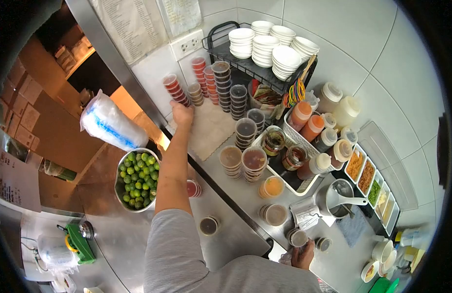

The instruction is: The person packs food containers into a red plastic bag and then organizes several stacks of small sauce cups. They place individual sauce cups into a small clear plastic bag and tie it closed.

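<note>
My left hand, arm stretched out toward the wall, is closed around the base of a leaning stack of lidded red sauce cups. A short stack of lidded cups with greyish contents stands just right of it. Taller stacks of dark sauce cups are beyond. Low on the right, my right hand has its fingers curled at a small stack of lidded sauce cups; part of the grip is hidden. A smaller stack of cups sits beside it.
A bowl of green limes and a wrapped plastic roll lie left of my arm. White bowls fill the rack. Squeeze bottles crowd a white basket. A saucepan and topping trays stand at right.
</note>
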Demonstrator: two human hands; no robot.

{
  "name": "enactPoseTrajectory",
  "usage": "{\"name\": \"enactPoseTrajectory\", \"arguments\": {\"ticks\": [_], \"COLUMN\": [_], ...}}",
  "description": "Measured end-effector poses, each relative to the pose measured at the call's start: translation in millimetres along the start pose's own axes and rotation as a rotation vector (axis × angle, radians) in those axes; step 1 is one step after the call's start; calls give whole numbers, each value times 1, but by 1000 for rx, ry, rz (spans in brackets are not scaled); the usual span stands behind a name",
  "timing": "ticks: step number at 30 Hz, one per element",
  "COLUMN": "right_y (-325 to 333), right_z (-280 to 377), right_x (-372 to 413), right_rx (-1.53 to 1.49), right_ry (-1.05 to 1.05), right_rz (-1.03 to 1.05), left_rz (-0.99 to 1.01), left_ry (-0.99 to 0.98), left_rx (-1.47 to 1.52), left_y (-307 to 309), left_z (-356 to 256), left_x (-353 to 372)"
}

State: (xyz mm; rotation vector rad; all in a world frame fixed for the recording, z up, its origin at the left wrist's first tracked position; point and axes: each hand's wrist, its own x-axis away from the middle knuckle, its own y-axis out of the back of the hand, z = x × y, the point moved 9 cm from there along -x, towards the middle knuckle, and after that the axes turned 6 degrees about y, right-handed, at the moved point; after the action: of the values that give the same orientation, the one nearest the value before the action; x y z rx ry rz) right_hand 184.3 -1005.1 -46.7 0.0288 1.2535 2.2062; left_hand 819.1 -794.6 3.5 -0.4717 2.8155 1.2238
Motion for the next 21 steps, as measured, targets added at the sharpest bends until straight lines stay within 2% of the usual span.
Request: {"name": "enactPoseTrajectory", "arguments": {"ticks": [5,8,11,17,20,21], "right_y": [1,2,2,-3,-4,-4], "right_z": [3,5,4,-7,-8,-8], "right_x": [-3,-2,-1,2,3,3], "right_rx": [-7,-10,-10,-57,-46,-42], "right_ry": [17,31,34,-31,-51,-59], "right_rz": [-12,-22,-31,-1,13,19], "left_rz": [48,149,165,63,343,335], "left_ry": [-63,12,48,-46,-103,-132], "left_rx": [-57,-60,-123,-320,-541,-556], "left_y": [-4,-16,-16,-3,-2,-1], "left_z": [-3,3,6,5,-18,-25], "left_x": [-4,-12,-12,-9,9,15]}}
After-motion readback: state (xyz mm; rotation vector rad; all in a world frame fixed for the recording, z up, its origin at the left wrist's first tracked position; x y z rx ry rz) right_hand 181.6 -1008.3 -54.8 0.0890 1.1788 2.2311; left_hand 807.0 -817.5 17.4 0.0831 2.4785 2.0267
